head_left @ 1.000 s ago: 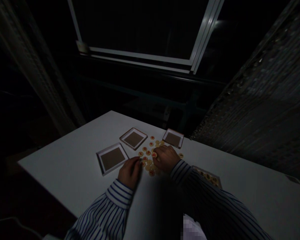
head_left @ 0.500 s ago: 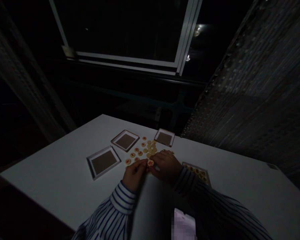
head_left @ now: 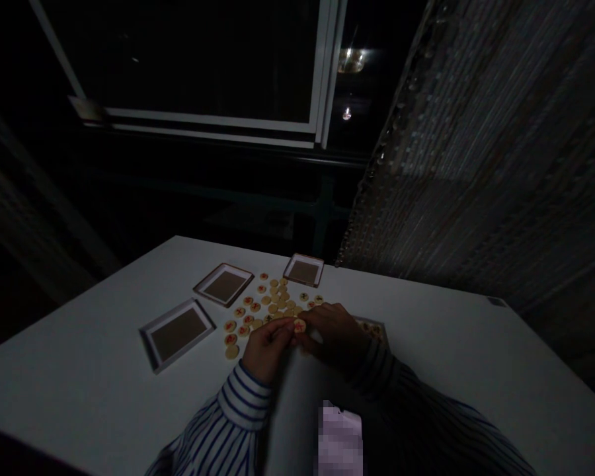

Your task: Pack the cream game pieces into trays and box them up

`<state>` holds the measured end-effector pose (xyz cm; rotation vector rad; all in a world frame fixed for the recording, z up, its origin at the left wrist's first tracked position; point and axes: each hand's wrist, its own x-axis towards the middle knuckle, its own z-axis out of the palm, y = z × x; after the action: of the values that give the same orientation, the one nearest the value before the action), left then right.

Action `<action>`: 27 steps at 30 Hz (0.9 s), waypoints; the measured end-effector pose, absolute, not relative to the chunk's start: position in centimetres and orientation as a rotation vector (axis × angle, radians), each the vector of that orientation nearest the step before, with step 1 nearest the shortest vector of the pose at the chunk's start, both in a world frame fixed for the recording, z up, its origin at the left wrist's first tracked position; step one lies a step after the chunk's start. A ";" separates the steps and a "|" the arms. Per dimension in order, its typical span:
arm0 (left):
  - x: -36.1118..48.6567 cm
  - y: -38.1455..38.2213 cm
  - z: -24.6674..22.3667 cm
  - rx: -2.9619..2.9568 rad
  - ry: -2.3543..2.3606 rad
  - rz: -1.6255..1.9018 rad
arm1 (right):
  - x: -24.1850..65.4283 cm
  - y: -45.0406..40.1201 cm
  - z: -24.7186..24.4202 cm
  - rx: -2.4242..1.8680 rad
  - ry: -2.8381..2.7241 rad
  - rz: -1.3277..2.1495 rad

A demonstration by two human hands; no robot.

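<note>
Near the lower edge, a pale, blurred slab (head_left: 340, 439) is being shown below the paired hands. Beyond it, a red-marked disc (head_left: 299, 326) is being clamped at the fingertips of the right grip (head_left: 340, 334), on that grip's left side, while the left grip (head_left: 265, 350) is being held against or just beside the disc's left edge; whether its fingers are also being closed on the disc cannot be told. No long axis is being presented, the disc being round, and its marked face is being turned upward; by contact, the right grip is being placed nearer. An open box (head_left: 385, 334) of discs is being partly covered by the right forearm. Ahead and to the left, scattered discs (head_left: 230, 339), some plain and some marked, are being spread over the white bench (head_left: 104, 383), with a left tray (head_left: 178, 332) being set apart from them. Farther off, a middle tray (head_left: 225, 286) and a far tray (head_left: 304, 272) are being seen. Compared with the earliest frame, where the left grip was being kept apart from the held disc, the two grips are now being brought together around it.
</note>
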<state>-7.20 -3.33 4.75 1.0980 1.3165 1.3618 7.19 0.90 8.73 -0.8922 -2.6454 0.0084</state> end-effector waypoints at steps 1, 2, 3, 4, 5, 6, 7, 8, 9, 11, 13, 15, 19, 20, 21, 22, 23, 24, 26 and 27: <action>-6.9 -3.3 4.8 1.105 1.317 1.361 | 7.6 0.8 8.7 -0.914 -2.634 0.025; -6.6 -3.2 4.8 1.116 1.312 1.356 | 7.9 0.8 8.6 -0.938 -2.620 0.044; -6.3 -3.1 4.8 1.126 1.306 1.350 | 8.3 0.7 8.5 -0.955 -2.606 0.063; -6.0 -3.1 4.7 1.137 1.302 1.341 | 8.6 0.7 8.3 -0.969 -2.591 0.081; -5.8 -3.0 4.7 1.148 1.303 1.331 | 9.0 0.7 8.1 -0.980 -2.575 0.095; -5.5 -2.9 4.7 1.157 1.304 1.323 | 9.3 0.6 7.9 -0.989 -2.560 0.104; -5.2 -2.9 4.6 1.163 1.303 1.319 | 9.6 0.6 7.7 -1.000 -2.545 0.107; -4.9 -2.8 4.7 1.170 1.297 1.314 | 10.0 0.6 7.5 -1.006 -2.536 0.105; -4.6 -2.8 4.7 1.178 1.287 1.309 | 10.3 0.6 7.4 -1.011 -2.533 0.101; -3.9 -2.7 4.8 1.182 1.273 1.309 | 10.9 0.5 7.1 -1.014 -2.528 0.093; -3.3 -2.6 5.0 1.168 1.283 1.311 | 11.5 0.5 7.0 -1.022 -2.492 0.083; -2.7 -2.5 5.0 1.146 1.286 1.299 | 12.0 0.4 6.9 -1.019 -2.453 0.099; -1.8 -2.3 4.6 1.179 1.239 1.243 | 13.0 0.3 6.7 -1.018 -2.474 0.180; -1.6 -2.2 4.4 1.191 1.233 1.239 | 13.2 0.3 6.6 -1.038 -2.475 0.180; -1.4 -2.1 4.3 1.194 1.233 1.237 | 13.5 0.3 6.5 -1.058 -2.471 0.171; -1.1 -2.0 4.2 1.188 1.234 1.234 | 13.7 0.3 6.3 -1.074 -2.457 0.156; -0.9 -1.9 4.2 1.181 1.229 1.228 | 13.9 0.2 6.2 -1.080 -2.432 0.136; -0.7 -1.8 4.1 1.176 1.218 1.222 | 14.1 0.2 6.0 -1.068 -2.401 0.117; -0.2 -1.6 4.2 1.161 1.191 1.207 | 14.6 0.1 5.7 -1.021 -2.319 0.076; 0.0 -1.6 4.2 1.146 1.184 1.203 | 14.7 0.0 5.5 -0.998 -2.273 0.059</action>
<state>0.04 -1.60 4.18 1.1458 1.1839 1.2033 14.74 0.02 5.46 -0.9977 -2.2726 0.0594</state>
